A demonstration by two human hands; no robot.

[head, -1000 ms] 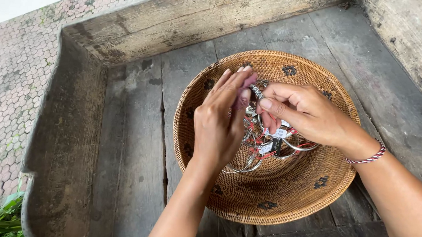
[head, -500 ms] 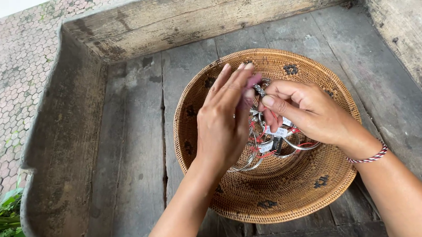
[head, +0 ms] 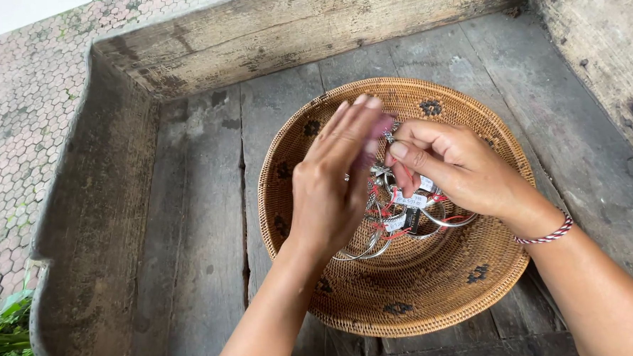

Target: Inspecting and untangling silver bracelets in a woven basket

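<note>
Hands [head: 394, 174] over woven basket [head: 435, 294]; silver bangles [head: 404, 220] beneath, wooden tray [head: 190, 226] around.

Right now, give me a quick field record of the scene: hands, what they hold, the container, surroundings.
left hand: fingers straight, pressing a pink cloth against a silver bracelet
right hand: pinches that bracelet from the other side; striped cord band on the wrist
basket: round woven basket with dark motifs, holding more silver bangles with small tags and red threads
support: weathered wooden tray with raised edges
surroundings: hexagonal paving to the left, green leaves at the lower left
</note>
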